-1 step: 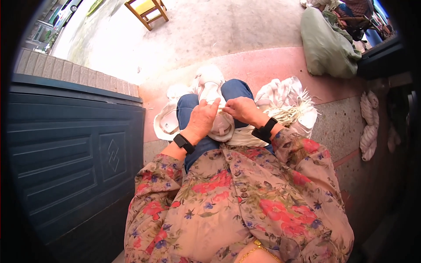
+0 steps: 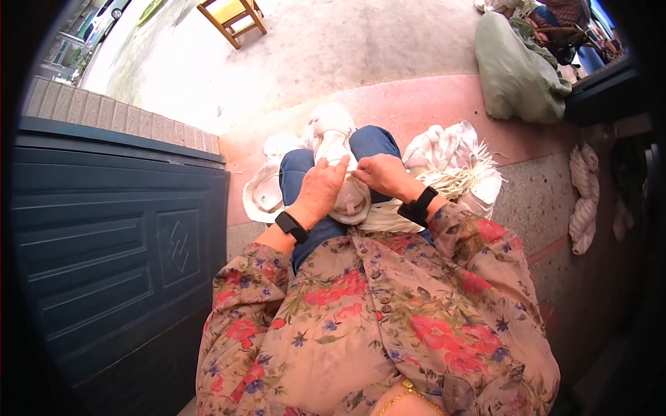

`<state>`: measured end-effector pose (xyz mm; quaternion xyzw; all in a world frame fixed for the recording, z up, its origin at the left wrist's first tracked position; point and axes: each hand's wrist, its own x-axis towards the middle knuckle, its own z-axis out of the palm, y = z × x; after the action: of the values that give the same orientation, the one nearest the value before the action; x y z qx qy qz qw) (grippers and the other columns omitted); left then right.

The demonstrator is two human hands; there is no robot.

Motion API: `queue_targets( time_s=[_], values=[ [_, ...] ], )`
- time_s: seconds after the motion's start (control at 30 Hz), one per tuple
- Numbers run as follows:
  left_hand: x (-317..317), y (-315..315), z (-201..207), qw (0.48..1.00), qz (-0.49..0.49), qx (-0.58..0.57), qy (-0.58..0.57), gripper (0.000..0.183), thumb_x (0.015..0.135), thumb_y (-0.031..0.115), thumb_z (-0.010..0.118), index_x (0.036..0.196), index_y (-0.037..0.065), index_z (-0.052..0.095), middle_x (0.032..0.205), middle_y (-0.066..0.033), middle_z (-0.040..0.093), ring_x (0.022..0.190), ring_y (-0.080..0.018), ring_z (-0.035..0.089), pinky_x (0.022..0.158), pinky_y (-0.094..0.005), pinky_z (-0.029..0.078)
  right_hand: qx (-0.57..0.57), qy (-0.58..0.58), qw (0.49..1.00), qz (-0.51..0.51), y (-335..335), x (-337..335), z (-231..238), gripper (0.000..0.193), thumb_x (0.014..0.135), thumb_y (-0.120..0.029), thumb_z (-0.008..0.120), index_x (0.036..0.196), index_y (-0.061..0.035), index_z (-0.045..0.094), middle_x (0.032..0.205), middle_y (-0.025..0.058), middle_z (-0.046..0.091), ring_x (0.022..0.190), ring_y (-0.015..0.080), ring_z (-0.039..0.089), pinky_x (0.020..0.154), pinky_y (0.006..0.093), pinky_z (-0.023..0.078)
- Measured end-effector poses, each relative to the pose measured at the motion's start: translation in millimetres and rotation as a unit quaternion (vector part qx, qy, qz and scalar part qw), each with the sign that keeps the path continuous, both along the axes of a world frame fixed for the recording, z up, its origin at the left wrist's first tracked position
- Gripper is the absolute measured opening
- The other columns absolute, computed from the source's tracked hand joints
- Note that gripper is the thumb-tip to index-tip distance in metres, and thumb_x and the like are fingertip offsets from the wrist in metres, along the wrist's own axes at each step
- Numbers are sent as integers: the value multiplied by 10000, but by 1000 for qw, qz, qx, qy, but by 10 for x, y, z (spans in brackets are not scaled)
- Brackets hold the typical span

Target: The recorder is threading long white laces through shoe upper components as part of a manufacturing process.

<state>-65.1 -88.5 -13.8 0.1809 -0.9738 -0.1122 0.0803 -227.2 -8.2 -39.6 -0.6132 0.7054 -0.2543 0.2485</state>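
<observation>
My left hand is closed in a pinch above my lap, its fingertips close to those of my right hand, which is pinched too. What lies between the fingers is too small to make out. Just below them, a pale, rounded, cap-like cloth piece with seams rests between my thighs. Beyond the hands, white cloth pieces run over my knees. To the left of my leg sits another white cup-shaped piece, its hollow side showing. A thin thread appears to arc over my left knee.
At my right lies a heap of white cloth with a tuft of loose pale strips. Farther right are a twisted white bundle and a full pale green sack. A dark blue panelled door stands left; a wooden chair is ahead.
</observation>
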Motion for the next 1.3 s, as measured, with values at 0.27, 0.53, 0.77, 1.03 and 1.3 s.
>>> queue_targets(
  time_s=[0.27, 0.53, 0.77, 1.03, 1.3],
  values=[
    [62, -328, -147, 913, 112, 392, -9, 454, 693, 64, 534, 1134, -29, 472, 698, -118, 577, 637, -218, 555, 611, -302, 458, 123, 2, 992, 6, -238, 84, 0, 312, 707, -323, 537, 705, -31, 646, 704, 180, 609, 711, 332, 605, 646, 394, 474],
    [21, -88, -134, 949, 155, 267, 65, 325, 697, 80, 561, 1015, 20, 536, 702, -127, 576, 665, -294, 541, 635, -390, 447, 191, -256, 948, 4, -166, -258, -16, 327, 714, -250, 612, 588, 46, 556, 496, 39, 450, 472, 100, 361, 434, 291, 303],
    [244, -66, -106, 948, 197, 196, 153, 117, 722, 66, 555, 816, 12, 598, 749, -129, 589, 759, -300, 526, 673, -376, 429, 276, -531, 800, -45, -139, -456, 334, 333, 815, -330, 589, 565, -157, 453, 470, -68, 350, 404, 65, 338, 395, 235, 271],
    [84, 209, -79, 977, 99, 163, 95, 117, 739, 101, 568, 823, 47, 629, 763, -118, 602, 799, -307, 540, 675, -383, 459, 152, -598, 787, -23, -265, -461, 543, 186, 854, -263, 569, 932, -95, 565, 604, -58, 412, 472, 32, 342, 430, 185, 277],
    [-157, 165, -67, 977, 150, 113, -103, 129, 746, 116, 537, 839, 44, 587, 730, -169, 600, 699, -350, 590, 609, -438, 469, 37, -567, 822, -21, -266, -495, 900, 377, 859, -198, 540, 1211, -83, 466, 633, -47, 439, 483, 17, 365, 389, 163, 252]
  ],
)
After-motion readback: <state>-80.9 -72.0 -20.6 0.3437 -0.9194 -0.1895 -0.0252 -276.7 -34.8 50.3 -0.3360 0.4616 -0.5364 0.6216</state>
